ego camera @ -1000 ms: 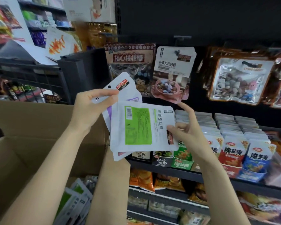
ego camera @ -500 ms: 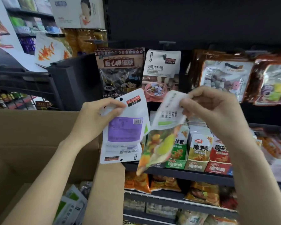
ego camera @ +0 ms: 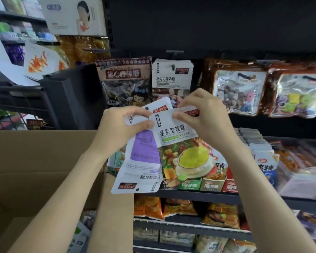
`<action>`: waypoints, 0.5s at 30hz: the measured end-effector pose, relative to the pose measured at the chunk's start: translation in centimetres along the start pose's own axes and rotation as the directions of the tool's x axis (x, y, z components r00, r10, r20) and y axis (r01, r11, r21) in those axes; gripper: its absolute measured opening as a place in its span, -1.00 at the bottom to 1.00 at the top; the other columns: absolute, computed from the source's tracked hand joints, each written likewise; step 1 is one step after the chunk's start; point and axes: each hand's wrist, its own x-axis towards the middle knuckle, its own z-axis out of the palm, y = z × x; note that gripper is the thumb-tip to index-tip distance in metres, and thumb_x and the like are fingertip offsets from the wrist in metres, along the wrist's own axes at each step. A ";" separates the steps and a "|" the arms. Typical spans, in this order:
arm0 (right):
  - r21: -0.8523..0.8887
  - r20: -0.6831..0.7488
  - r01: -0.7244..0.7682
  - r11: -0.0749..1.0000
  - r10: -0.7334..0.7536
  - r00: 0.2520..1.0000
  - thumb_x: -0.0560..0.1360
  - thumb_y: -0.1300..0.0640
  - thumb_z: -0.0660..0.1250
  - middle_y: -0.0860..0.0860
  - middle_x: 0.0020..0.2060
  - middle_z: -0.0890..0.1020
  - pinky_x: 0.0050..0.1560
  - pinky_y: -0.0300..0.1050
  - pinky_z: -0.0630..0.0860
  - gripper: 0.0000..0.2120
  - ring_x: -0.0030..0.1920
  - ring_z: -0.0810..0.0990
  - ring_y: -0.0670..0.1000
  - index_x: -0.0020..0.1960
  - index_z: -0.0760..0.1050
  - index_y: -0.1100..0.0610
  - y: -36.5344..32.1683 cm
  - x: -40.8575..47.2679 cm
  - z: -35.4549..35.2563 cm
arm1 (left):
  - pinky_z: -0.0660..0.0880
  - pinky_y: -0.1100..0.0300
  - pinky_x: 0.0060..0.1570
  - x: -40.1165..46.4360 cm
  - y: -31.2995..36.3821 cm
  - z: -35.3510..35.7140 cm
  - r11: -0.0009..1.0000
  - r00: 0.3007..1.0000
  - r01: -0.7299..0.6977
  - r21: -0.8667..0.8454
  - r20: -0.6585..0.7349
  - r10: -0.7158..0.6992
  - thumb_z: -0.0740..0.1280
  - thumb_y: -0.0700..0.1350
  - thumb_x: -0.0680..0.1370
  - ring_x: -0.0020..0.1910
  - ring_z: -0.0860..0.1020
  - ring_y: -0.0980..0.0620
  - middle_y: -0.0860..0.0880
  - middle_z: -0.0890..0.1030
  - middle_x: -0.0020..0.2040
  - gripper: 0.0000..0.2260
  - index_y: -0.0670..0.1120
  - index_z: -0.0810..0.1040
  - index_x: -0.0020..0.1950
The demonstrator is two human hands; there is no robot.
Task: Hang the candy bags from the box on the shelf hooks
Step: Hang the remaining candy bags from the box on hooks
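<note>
My left hand (ego camera: 120, 128) grips a small stack of white candy bags; the front one shows its purple-labelled back (ego camera: 144, 157). My right hand (ego camera: 204, 117) pinches the top edge of a star-candy bag (ego camera: 182, 148) with a green and yellow picture, its front facing me. This bag overlaps the stack at its top corner. Both hands are held in front of the hook row, just below a white milk-candy bag (ego camera: 171, 75) hanging on a hook (ego camera: 173, 66). The open cardboard box (ego camera: 44, 161) is at lower left, with more bags (ego camera: 80, 238) inside.
A brown lollipop bag (ego camera: 123, 79) hangs left of the white bag; clear candy bags (ego camera: 239, 90) hang to the right. Below run shelves with boxed snack packets (ego camera: 263, 161) and orange packs (ego camera: 150, 207). A dark plastic crate (ego camera: 71, 92) stands behind the box.
My right hand turned the star-candy bag from back to front and upright, then brought it up against the stack in my left hand. The view also shifted a little to the right.
</note>
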 end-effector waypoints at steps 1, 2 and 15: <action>0.034 -0.027 0.015 0.999 -0.014 1.000 0.45 0.05 0.47 0.02 -0.07 0.53 -0.05 -0.06 0.48 -0.83 -0.11 0.52 -0.05 -0.01 0.64 0.11 -0.2 0.4 -0.1 | 0.48 0.46 -0.29 0.4 0.0 -0.1 1.000 1.000 -0.008 0.016 -0.022 0.009 0.47 0.03 0.36 -0.15 0.61 0.32 0.43 0.60 -0.21 -0.90 0.18 0.59 -0.17; 0.085 -0.058 0.030 0.996 -0.025 0.998 0.45 0.07 0.47 -0.01 -0.06 0.51 -0.03 -0.20 0.47 -0.82 -0.10 0.50 -0.14 0.01 0.63 0.10 -0.4 0.7 -0.1 | 0.47 0.47 -0.27 0.8 0.0 -0.3 0.999 0.999 -0.015 0.029 -0.052 0.016 0.48 0.01 0.38 -0.15 0.60 0.33 0.43 0.60 -0.21 -0.90 0.17 0.59 -0.19; 0.357 -0.191 -0.057 0.932 0.133 0.972 0.55 0.20 0.33 0.00 -0.05 0.57 -0.02 -0.52 0.32 -0.53 -0.10 0.53 -0.12 0.41 0.41 -0.09 1.3 2.6 2.6 | 0.55 0.19 0.00 5.9 -1.0 -1.3 1.000 0.956 0.023 0.010 -0.294 -0.019 0.51 -0.04 0.42 -0.08 0.62 0.25 0.31 0.64 -0.20 -0.88 0.18 0.63 -0.17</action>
